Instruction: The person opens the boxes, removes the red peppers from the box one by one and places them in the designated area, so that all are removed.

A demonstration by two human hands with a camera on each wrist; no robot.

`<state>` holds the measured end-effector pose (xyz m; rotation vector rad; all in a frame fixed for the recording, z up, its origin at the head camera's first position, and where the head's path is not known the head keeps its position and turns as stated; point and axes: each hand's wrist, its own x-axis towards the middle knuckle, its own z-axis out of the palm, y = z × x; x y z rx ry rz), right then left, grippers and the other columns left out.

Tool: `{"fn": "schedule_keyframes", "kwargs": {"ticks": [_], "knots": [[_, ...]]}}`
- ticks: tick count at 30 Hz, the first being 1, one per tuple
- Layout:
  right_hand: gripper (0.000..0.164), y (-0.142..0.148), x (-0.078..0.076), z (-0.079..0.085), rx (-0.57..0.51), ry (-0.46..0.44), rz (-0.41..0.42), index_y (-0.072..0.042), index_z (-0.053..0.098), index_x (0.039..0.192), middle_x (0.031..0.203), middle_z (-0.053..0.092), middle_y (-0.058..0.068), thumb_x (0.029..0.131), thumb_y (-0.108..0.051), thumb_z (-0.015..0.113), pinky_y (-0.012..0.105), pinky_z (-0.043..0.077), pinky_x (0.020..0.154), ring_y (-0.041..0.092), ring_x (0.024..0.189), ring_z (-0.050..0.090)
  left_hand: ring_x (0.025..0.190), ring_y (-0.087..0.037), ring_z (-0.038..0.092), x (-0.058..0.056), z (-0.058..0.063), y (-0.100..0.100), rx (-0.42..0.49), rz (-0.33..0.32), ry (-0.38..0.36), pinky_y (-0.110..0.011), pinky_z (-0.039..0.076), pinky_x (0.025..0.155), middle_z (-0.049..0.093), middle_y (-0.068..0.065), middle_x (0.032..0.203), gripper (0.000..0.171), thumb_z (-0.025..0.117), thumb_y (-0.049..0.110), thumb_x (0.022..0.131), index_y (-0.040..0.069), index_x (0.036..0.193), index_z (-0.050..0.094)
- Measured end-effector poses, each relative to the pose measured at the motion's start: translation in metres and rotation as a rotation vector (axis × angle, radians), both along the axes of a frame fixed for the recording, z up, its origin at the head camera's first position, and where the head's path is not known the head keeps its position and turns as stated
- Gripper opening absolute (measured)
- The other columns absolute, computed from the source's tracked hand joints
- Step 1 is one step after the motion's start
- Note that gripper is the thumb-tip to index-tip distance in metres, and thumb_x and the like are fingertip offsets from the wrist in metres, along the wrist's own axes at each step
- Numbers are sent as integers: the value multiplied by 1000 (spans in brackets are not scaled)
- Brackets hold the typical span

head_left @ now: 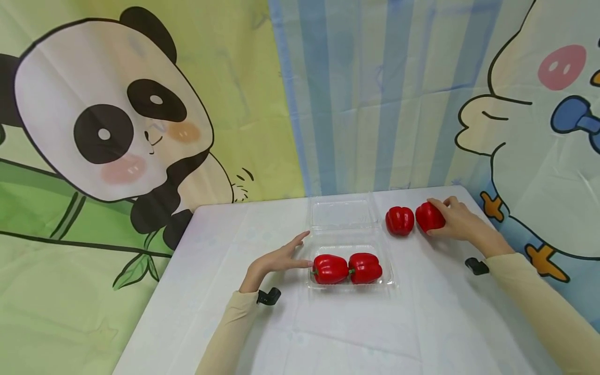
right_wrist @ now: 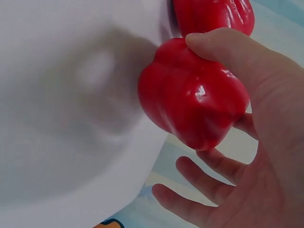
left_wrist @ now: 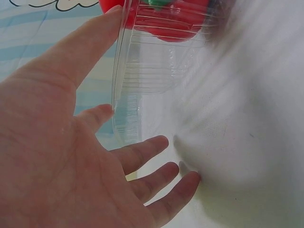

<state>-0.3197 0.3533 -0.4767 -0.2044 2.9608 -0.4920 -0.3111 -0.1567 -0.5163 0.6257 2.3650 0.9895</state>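
Note:
Two red bell peppers lie side by side in a clear plastic clamshell box (head_left: 352, 287): the left bell pepper (head_left: 330, 269) and the right bell pepper (head_left: 365, 268). My left hand (head_left: 281, 258) is at the box's left side, fingers spread, with the thumb tip right at the rim in the left wrist view. Further right, my right hand (head_left: 457, 221) grips another red bell pepper (right_wrist: 192, 95) between thumb and fingers. Just left of that one sits one more red bell pepper (head_left: 400, 221) on the table.
The box's clear lid (head_left: 344, 213) lies folded back toward the rear of the table. A white cloth covers the table (head_left: 281, 333). Behind it hangs a printed curtain (head_left: 244, 104) with a panda and stripes. Each wrist wears a small black camera (head_left: 269, 297).

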Motion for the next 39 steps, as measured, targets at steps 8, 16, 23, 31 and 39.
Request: {"fn": "schedule_keyframes", "kwargs": {"ticks": [8,16,23,31,39], "knots": [[99,-6,-6,-8,15,-17,-13,-3,27,152,132,31,38,78,-35,85,64,55,84,57,119,33,154,-36,21,1,2,1,4,3,-14,-67,24,118,24,-17,164,98,72,50,89,31,163,9],[100,-9,-7,-9,11,-16,-17,-3,26,153,133,30,38,78,-34,84,66,54,86,58,119,33,154,-35,21,1,2,1,8,-2,-12,-66,24,118,24,-17,165,98,72,49,89,30,163,9],[104,-8,-7,-12,12,-36,-34,-4,20,155,135,27,38,79,-37,83,66,53,88,58,120,32,154,-35,22,1,4,1,13,-1,-18,-67,24,118,24,-17,165,99,72,49,89,30,163,9],[108,-9,-7,-13,4,-41,-40,-5,18,157,139,23,39,79,-40,83,67,52,89,60,123,30,154,-35,21,1,3,0,13,0,-19,-66,23,118,23,-17,165,98,72,49,89,30,163,10],[106,-11,-5,-10,10,-51,-42,-4,17,157,143,19,40,81,-39,81,69,50,91,62,125,27,154,-35,20,0,3,0,16,5,-24,-67,23,118,23,-17,165,98,72,49,89,30,163,10]]}}
